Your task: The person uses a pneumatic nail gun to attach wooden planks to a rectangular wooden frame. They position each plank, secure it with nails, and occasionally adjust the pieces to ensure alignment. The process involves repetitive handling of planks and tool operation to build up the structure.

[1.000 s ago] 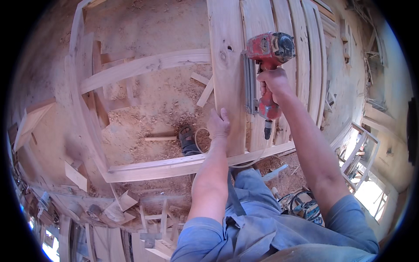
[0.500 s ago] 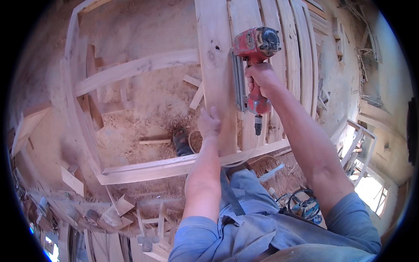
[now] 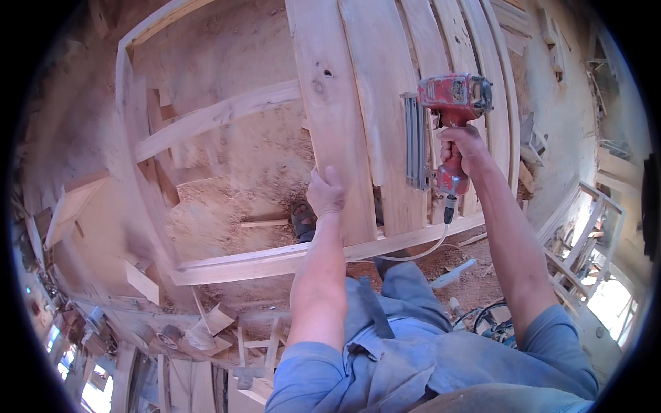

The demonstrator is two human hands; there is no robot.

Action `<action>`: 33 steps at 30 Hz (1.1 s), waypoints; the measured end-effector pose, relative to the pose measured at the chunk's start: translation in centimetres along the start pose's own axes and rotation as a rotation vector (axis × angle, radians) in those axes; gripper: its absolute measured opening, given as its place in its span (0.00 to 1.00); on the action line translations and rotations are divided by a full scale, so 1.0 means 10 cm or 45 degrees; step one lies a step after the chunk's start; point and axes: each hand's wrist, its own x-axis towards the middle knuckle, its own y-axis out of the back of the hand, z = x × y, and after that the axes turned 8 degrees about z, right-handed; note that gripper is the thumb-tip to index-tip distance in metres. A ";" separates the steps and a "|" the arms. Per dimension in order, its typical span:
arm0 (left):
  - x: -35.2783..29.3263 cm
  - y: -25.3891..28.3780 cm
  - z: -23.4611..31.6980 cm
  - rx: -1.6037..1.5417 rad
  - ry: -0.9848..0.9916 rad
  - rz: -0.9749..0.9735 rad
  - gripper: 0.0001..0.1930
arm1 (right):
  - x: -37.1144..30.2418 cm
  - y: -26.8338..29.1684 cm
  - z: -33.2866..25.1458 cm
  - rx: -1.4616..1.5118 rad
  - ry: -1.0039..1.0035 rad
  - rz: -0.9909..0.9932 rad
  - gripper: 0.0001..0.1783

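Note:
My right hand (image 3: 460, 146) grips the handle of a red pneumatic nail gun (image 3: 447, 117), its grey magazine resting against the pale wooden planks. An air hose (image 3: 420, 251) runs from the gun's base down toward my legs. My left hand (image 3: 326, 193) presses on the left edge of the leftmost wide plank (image 3: 332, 103), fingers curled over it. Several planks (image 3: 385, 82) lie side by side across a wooden frame (image 3: 227, 261), whose near rail passes under both hands.
A crossbar (image 3: 213, 117) spans the open left half of the frame above a sawdust-covered floor (image 3: 234, 193). A sandalled foot (image 3: 303, 219) shows through the frame. Offcuts and scrap wood (image 3: 206, 323) lie lower left. More wooden frames (image 3: 585, 234) stand at right.
The view has shifted, so planks and frame sit more centred. My left hand has slid a little up the plank's edge, and the nail gun has moved slightly right along the planks.

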 end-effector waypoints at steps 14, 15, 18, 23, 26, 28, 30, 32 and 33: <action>-0.15 -0.24 1.06 0.234 -0.458 0.191 0.30 | -0.13 1.46 2.05 -0.413 0.123 0.236 0.15; -0.11 -0.28 1.23 0.110 -0.312 0.018 0.30 | -0.31 1.58 2.18 -0.329 0.066 0.186 0.16; 0.01 -0.29 1.69 0.384 -0.177 -0.157 0.32 | -0.78 2.06 2.74 -0.207 -0.198 0.162 0.12; 0.06 -0.12 2.16 0.560 -0.276 -0.507 0.28 | -1.63 2.50 3.65 -0.213 -0.396 0.305 0.08; 0.11 -0.14 2.06 0.601 -0.315 -0.489 0.25 | -2.16 2.47 3.75 -0.250 -0.590 0.304 0.09; 0.20 -0.24 1.85 0.682 -0.406 -0.415 0.22 | -2.36 2.39 3.81 -0.284 -0.631 0.295 0.11; 0.30 -0.30 1.67 0.813 -0.540 -0.355 0.19 | -2.51 2.26 3.77 -0.348 -0.643 0.281 0.14; 0.28 -0.37 1.60 0.793 -0.503 -0.337 0.20 | -2.65 2.05 3.61 -0.355 -0.606 0.262 0.15; 0.27 -0.36 1.62 0.785 -0.490 -0.316 0.20 | -2.61 1.89 3.50 -0.315 -0.544 0.247 0.13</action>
